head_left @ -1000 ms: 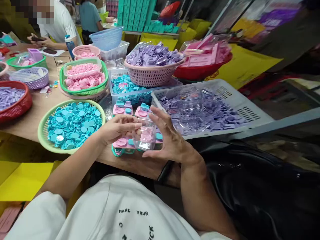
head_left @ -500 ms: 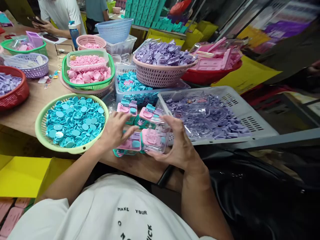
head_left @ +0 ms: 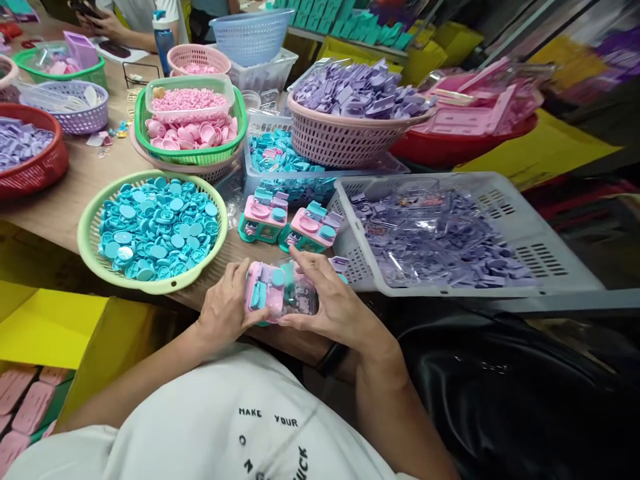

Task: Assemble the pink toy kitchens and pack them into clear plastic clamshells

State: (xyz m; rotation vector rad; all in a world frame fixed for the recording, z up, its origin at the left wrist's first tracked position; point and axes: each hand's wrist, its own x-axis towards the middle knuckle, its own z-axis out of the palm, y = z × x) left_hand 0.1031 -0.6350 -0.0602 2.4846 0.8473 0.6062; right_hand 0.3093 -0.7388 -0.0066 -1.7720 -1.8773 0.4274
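Fingers of the left hand [head_left: 220, 310] curl close together round the outer side of a pink-and-teal toy [head_left: 265, 287], with the thumb along its near side; those of the right hand [head_left: 343, 310] arch over a clear plastic cover [head_left: 301, 297], index finger at the far edge and thumb at the near one, pinching it between them. Toy and cover meet in front of the body, over the near edge of the wooden table [head_left: 95, 167], the toy tipped so that its top faces up toward the head. The step in hand looks like fitting or lining up the cover against the toy; whether the two are joined or only touching, I cannot tell. From this hold, the next move seems to call for squaring the edges, steadying the toy with the left hand and pressing evenly with the right, since a skewed push could bend the thin plastic. Just beyond the hands stand two similar toys [head_left: 265, 213], upright and close together, between the round green basket [head_left: 86, 240] of blue discs and the pale crate [head_left: 530, 220] of purple pieces.
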